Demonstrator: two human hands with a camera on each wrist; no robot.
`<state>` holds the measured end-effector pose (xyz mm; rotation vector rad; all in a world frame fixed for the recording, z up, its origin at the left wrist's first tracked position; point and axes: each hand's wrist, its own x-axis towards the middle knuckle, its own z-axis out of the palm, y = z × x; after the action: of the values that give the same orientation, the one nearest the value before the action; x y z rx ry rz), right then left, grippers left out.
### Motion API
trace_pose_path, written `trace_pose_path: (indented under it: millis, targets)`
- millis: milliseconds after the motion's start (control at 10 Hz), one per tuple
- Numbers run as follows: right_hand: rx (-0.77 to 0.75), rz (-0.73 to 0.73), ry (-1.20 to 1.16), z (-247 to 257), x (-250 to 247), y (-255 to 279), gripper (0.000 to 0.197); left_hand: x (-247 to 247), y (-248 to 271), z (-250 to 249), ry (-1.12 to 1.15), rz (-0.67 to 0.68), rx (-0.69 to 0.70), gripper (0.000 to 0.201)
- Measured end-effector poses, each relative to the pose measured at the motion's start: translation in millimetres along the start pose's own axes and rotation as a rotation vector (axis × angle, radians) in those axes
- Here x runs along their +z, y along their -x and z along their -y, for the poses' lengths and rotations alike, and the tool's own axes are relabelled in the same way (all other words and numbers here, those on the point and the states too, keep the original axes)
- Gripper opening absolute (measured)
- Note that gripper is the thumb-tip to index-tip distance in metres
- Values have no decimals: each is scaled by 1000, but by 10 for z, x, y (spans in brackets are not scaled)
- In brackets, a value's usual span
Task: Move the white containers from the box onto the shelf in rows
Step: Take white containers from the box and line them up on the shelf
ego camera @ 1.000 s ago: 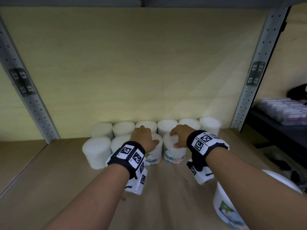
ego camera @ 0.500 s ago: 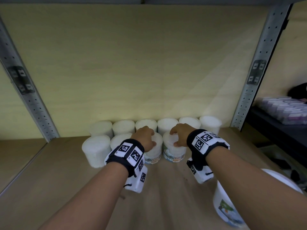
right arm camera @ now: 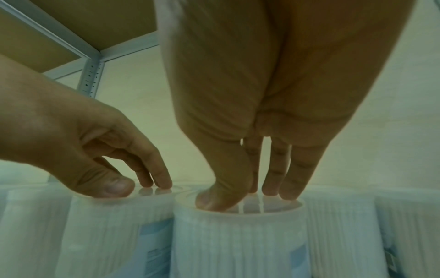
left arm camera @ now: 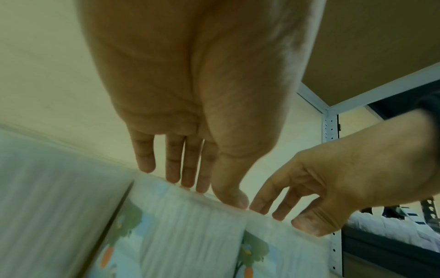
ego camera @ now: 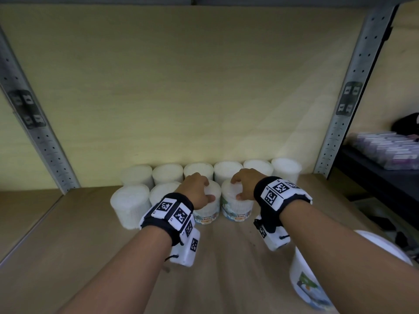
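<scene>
Wooden shelf (ego camera: 68, 245) with a pale board behind, framed by perforated metal posts (ego camera: 353, 87).

Back row: six white containers (ego camera: 229, 169) standing upright against the board, side by side.

Front row: four containers, upright, touching one another. The two on the left (ego camera: 130, 205) are plain white from this side. The third tub (ego camera: 207, 214) and the fourth tub (ego camera: 237, 211) show "COTTON BUDS" labels.

Left hand (ego camera: 196, 189): fingertips (left arm camera: 172, 176) and thumb resting on the lid of the third tub, fingers nearly straight, nothing gripped.

Right hand (ego camera: 246, 183): fingertips (right arm camera: 289, 190) and thumb pressed on the lid of the fourth tub, nothing gripped.

One more container (ego camera: 308, 284) stands near the shelf's front edge, under the right forearm.

Side shelf at right: packets (ego camera: 385, 148), too blurred to identify.
</scene>
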<state>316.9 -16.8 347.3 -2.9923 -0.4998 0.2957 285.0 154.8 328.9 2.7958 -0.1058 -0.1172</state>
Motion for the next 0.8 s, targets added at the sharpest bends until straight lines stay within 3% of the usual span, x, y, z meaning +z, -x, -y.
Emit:
trace_pose_path:
  millis: [800]
  targets:
    - [11,19,44,33,5,27,58,-16,55,16,58,-6,21,54]
